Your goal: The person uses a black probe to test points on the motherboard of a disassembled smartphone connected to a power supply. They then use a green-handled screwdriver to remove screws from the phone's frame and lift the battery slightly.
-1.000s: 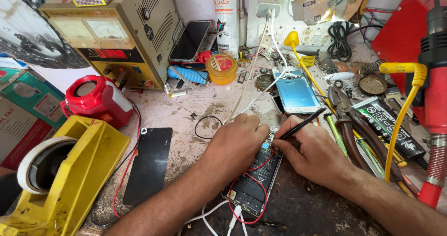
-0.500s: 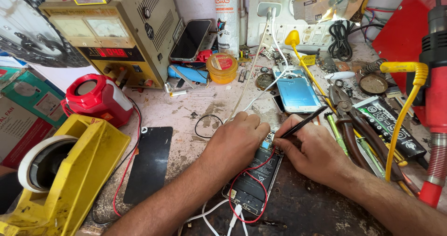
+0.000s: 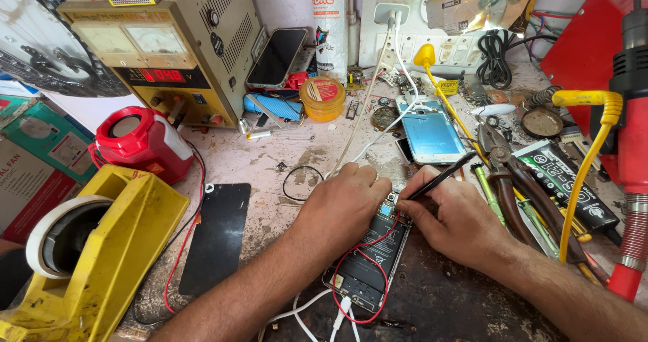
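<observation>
Nothing moved: left hand (image 3: 341, 210) pins opened phone (image 3: 368, 261), right hand (image 3: 459, 220) pinches black tool (image 3: 440, 177); tip probably on board, keep steady.

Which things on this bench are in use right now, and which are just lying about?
In use: left hand, right hand, opened phone, black tool, red wire.

Lying about: pliers, yellow tape dispenser, red speaker, power supply, blue phone frame.

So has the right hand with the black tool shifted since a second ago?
No. The right hand holds the black tool at the same spot on the opened phone, equally far from the pliers.
</observation>
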